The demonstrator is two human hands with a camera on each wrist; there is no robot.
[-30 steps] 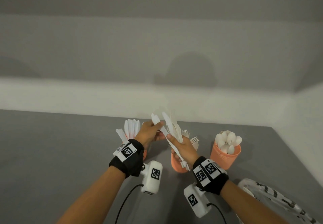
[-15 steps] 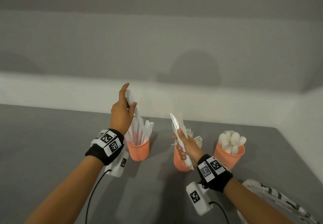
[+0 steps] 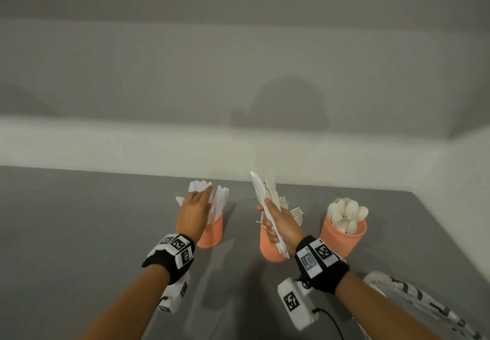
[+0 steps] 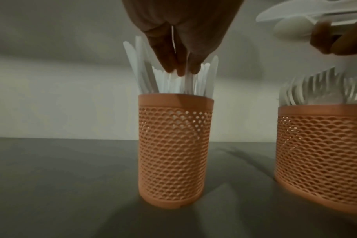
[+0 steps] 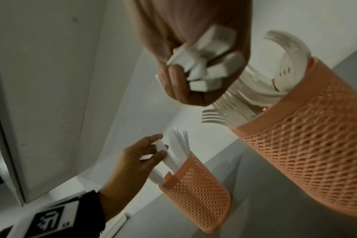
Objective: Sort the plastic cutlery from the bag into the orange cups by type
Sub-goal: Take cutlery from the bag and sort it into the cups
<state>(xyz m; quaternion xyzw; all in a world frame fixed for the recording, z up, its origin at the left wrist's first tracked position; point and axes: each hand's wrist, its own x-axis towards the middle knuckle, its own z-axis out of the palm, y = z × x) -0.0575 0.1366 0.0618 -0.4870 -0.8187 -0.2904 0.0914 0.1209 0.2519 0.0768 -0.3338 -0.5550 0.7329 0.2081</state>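
Three orange mesh cups stand on the grey table. The left cup (image 3: 212, 233) (image 4: 175, 153) (image 5: 196, 193) holds white knives, the middle cup (image 3: 270, 249) (image 4: 324, 153) (image 5: 306, 153) forks, the right cup (image 3: 342, 239) spoons. My left hand (image 3: 198, 204) (image 4: 181, 67) (image 5: 157, 148) points down into the knife cup. It pinches a white knife (image 4: 186, 77) that stands among the others. My right hand (image 3: 275, 223) (image 5: 179, 80) grips a mixed bundle of cutlery (image 3: 261, 191) (image 5: 210, 64) upright, above the fork cup.
The clear plastic bag with black print (image 3: 424, 302) lies at the bottom right, beside my right forearm. A white wall runs close behind the cups. The table's right edge (image 3: 450, 239) passes just beyond the spoon cup.
My left hand took a knife from the bundle, lifted it high to the left, then came down onto the knife cup. The right hand has stayed put with its bundle.
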